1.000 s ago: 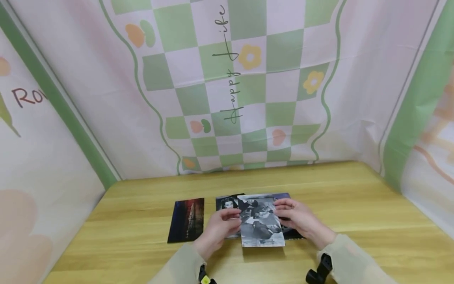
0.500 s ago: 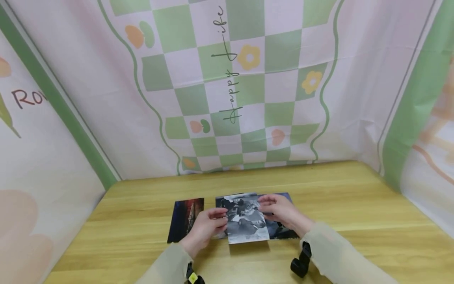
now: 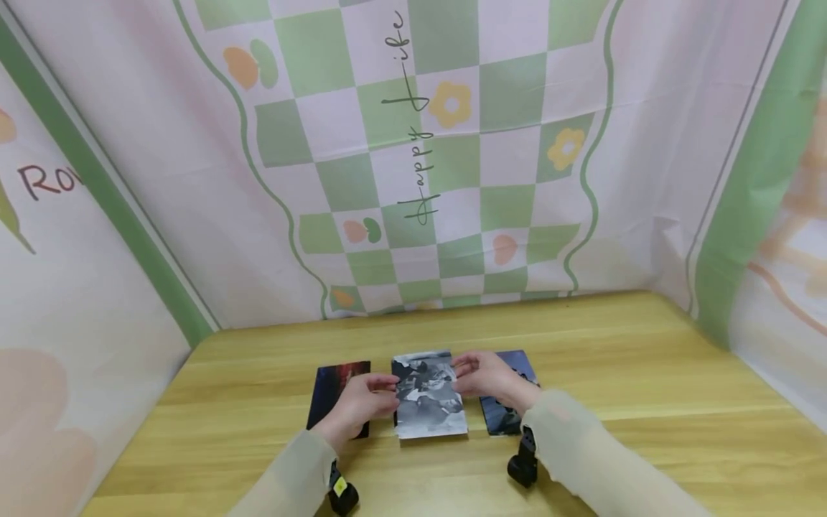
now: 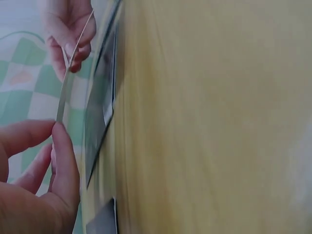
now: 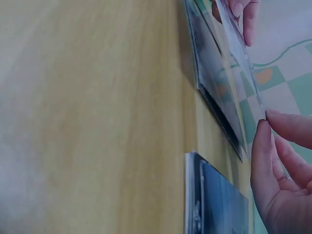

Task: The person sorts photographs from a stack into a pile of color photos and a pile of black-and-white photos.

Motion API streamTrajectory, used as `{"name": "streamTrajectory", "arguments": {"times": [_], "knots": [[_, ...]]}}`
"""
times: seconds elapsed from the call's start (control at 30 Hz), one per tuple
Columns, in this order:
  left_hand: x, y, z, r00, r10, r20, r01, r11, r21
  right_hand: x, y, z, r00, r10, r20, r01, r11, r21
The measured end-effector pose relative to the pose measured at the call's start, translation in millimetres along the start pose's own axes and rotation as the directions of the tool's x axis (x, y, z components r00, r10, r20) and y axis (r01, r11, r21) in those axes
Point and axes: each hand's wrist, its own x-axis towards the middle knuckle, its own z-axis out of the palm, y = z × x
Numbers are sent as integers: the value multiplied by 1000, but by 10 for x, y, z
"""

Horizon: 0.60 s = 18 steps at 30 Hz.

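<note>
A black-and-white photo print (image 3: 429, 406) is held by its two side edges, one hand on each. My left hand (image 3: 362, 403) pinches the left edge between thumb and fingers, while my right hand (image 3: 487, 376) pinches the right edge. Both wrist views show the print edge-on, raised off the table over a middle pile of prints (image 4: 100, 107). That pile is mostly hidden from above. Partly behind my left hand lies a dark print with red and blue tones (image 3: 325, 395). A bluish print (image 3: 499, 418) lies under my right hand and wrist.
The wooden table (image 3: 258, 459) meets a patterned cloth (image 3: 413, 273) at its back edge, and cloth walls rise on both sides. Black wrist cameras hang below both sleeves. In the right wrist view, the bluish print tops a small stack (image 5: 222, 200).
Both hands have carried the black-and-white print leftward, from partly over the right-hand print to over the middle pile. The bluish print at right is more exposed, the left print more covered.
</note>
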Motion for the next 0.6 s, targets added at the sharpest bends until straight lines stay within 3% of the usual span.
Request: {"name": "streamTrajectory", "arguments": {"times": [0.37,0.6], "knots": [[106,-21,-56,1000,-8,26,7,1000,21,100,31,61,999,37,-32,-37,999,-18],[142,-38,-87,1000,13,25,-15,995,95,125,-10,103,999,12,-51,-17,995,-98]]}}
